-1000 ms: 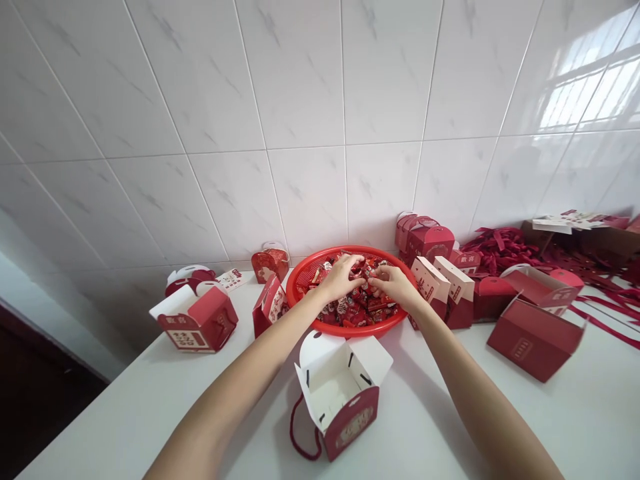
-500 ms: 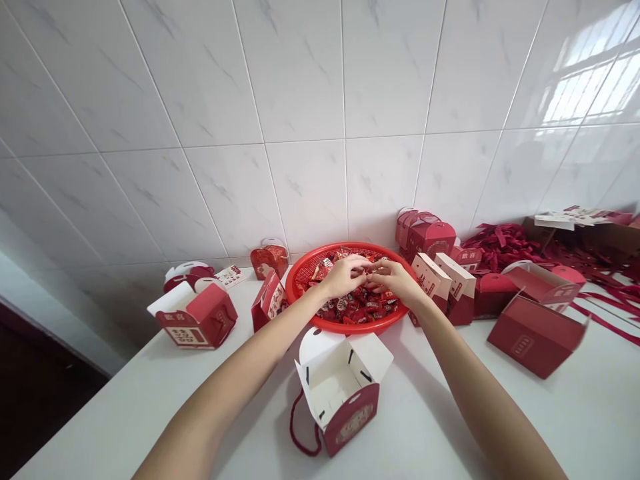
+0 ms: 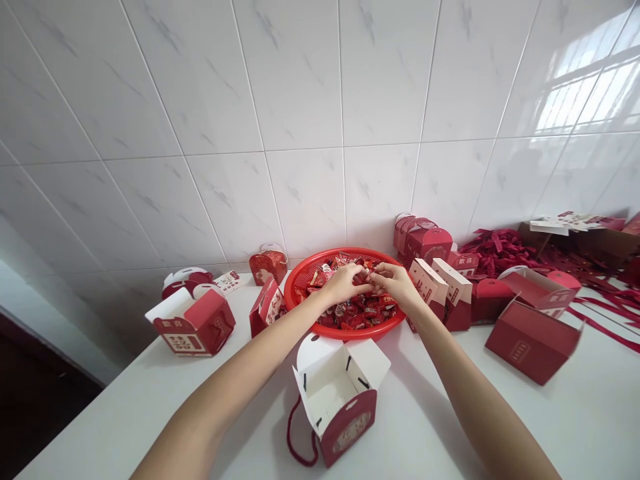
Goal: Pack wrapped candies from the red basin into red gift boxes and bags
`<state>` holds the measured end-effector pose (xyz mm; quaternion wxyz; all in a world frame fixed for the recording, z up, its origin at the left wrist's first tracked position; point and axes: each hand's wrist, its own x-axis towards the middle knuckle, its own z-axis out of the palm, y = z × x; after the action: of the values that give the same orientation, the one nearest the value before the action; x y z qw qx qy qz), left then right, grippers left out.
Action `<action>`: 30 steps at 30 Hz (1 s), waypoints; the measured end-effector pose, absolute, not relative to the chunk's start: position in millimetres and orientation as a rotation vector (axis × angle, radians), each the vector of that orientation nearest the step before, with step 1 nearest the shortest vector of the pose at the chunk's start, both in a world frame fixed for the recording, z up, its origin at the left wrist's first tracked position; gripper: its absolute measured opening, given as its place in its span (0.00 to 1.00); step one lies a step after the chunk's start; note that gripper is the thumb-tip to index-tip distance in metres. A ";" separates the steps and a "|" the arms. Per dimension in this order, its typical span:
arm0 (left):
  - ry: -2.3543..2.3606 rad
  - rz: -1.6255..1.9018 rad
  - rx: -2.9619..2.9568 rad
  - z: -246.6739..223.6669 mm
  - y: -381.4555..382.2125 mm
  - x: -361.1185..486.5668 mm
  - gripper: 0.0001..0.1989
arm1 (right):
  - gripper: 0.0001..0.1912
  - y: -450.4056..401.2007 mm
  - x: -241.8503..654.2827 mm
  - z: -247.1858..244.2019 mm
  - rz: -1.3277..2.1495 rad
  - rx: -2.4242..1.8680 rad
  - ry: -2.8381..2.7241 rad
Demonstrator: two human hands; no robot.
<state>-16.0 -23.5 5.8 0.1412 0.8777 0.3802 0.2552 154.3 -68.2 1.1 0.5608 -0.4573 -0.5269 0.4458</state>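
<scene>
My left hand (image 3: 345, 283) and my right hand (image 3: 397, 283) meet over a red plastic basket (image 3: 295, 280) heaped with small red-wrapped candies (image 3: 357, 312). The fingers of both hands are curled, their tips close together just above the pile. Whatever they pinch is too small to make out. Between my forearms, in front of the basket, stands an open gift box (image 3: 347, 430), dark red outside and white inside. Its flaps are spread, black cord ends show inside, and a dark red cord handle (image 3: 296, 451) loops out on the left. I see no candy in it.
Left of the basket are an open red box (image 3: 195, 323) and smaller boxes. To the right stand several red and cream boxes (image 3: 453, 293), an open one lying tilted (image 3: 533, 343), and a heap of dark red ribbons (image 3: 500, 252). A tiled wall (image 3: 305, 193) rises behind.
The view has tilted slightly, so everything sits a little lower. My hands stay over the candies, with the left fingers shifting slightly. The boxes have not moved.
</scene>
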 end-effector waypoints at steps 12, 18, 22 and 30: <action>1.138 0.236 2.524 -7.1 -4.9 -14.4 0.54 | 0.15 -66.3 158.8 -2.0 0.918 -1.041 -1.133; 1.121 0.248 2.548 -2.7 -4.0 -5.8 0.23 | 0.15 -69.8 158.5 1.2 0.900 -1.044 -1.187; 1.132 0.209 2.570 0.4 -8.3 -6.1 0.15 | 0.16 -69.7 158.0 1.8 0.888 -1.049 -1.192; 1.082 0.140 2.342 6.7 -20.3 -12.6 0.21 | 0.18 -67.3 157.4 0.0 0.877 -1.060 -1.236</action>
<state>-12.6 -20.3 6.7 0.2753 0.8715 0.4024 0.0522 157.4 -67.3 0.0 0.6021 -0.4578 -0.5334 0.3787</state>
